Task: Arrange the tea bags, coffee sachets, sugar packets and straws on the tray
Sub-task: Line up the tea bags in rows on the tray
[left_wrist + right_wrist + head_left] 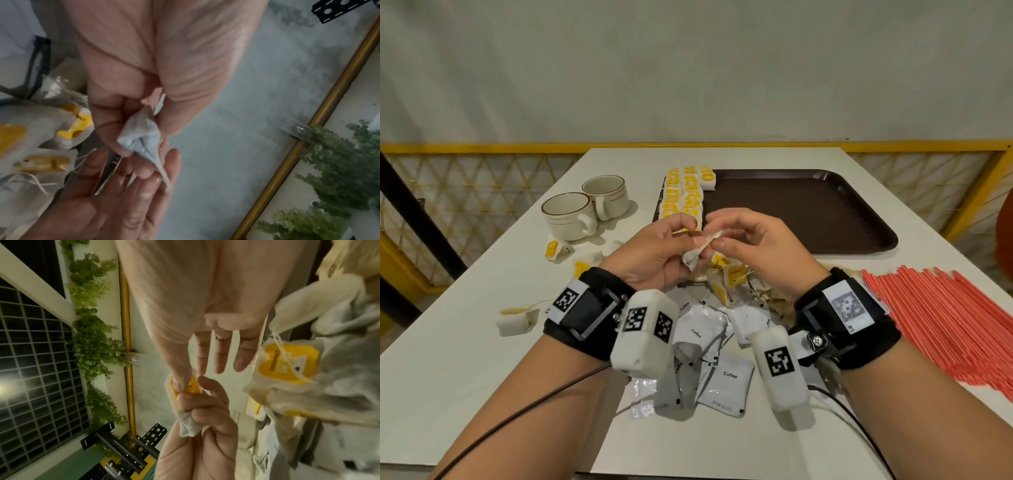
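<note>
Table [482,359]: hands' tea bag [697,251] mostly hidden.

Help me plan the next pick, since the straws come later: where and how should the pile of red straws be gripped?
Grip the red straws across their middle, from above with the right hand. They lie flat and parallel on the table at the right, so a mid-length pinch probably keeps a bundle level.
</note>
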`<state>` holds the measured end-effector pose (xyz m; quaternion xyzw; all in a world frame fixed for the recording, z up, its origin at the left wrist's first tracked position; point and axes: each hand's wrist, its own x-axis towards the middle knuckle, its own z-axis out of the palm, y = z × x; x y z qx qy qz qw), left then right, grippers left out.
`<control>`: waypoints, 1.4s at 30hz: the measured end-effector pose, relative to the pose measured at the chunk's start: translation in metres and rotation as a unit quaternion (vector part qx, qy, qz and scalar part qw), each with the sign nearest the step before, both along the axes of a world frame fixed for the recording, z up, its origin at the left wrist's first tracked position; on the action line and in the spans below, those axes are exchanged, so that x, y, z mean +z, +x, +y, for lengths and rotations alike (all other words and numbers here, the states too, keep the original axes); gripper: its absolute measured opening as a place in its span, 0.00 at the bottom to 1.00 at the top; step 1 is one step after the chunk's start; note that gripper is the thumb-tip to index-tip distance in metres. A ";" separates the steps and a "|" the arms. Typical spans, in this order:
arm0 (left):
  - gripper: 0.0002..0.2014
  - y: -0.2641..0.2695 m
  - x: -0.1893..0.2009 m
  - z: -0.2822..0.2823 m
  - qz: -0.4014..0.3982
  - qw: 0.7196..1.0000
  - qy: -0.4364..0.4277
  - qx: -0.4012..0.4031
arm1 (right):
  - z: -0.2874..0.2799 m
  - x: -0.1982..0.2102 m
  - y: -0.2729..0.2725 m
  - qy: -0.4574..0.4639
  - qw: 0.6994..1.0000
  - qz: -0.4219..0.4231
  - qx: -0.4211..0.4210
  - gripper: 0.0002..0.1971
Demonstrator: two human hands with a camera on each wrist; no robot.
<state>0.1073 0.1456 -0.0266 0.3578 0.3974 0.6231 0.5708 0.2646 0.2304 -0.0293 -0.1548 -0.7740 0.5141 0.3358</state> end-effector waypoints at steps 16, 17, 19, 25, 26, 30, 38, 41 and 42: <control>0.07 -0.010 -0.009 0.007 0.243 0.957 0.014 0.155 | 0.017 0.007 0.018 -0.008 0.985 -0.157 -0.075 0.12; 0.08 -0.013 -0.009 0.007 0.245 0.954 0.013 0.171 | 0.018 0.007 0.021 0.034 0.973 -0.217 -0.069 0.12; 0.07 -0.016 -0.009 0.007 0.252 0.947 0.022 0.195 | 0.018 0.007 0.022 0.100 0.948 -0.295 -0.063 0.07; 0.02 -0.011 -0.008 0.008 0.271 0.929 0.057 0.245 | 0.014 0.011 0.022 0.034 0.984 -0.175 -0.020 0.03; 0.03 -0.010 -0.008 0.008 0.279 0.925 0.056 0.251 | 0.013 0.013 0.022 0.006 0.991 -0.133 -0.003 0.05; 0.04 -0.004 -0.008 0.007 0.304 0.930 0.053 0.200 | 0.004 0.013 0.015 -0.058 0.998 -0.031 0.015 0.14; 0.05 0.005 -0.005 0.004 0.260 0.952 0.040 0.156 | 0.003 0.005 0.005 -0.070 0.995 -0.001 -0.075 0.18; 0.06 0.004 -0.004 0.004 0.251 0.955 0.039 0.153 | 0.004 0.005 0.006 -0.090 0.993 -0.010 -0.077 0.17; 0.07 0.004 -0.004 0.004 0.252 0.956 0.039 0.147 | 0.004 0.004 0.006 -0.100 0.992 -0.013 -0.074 0.16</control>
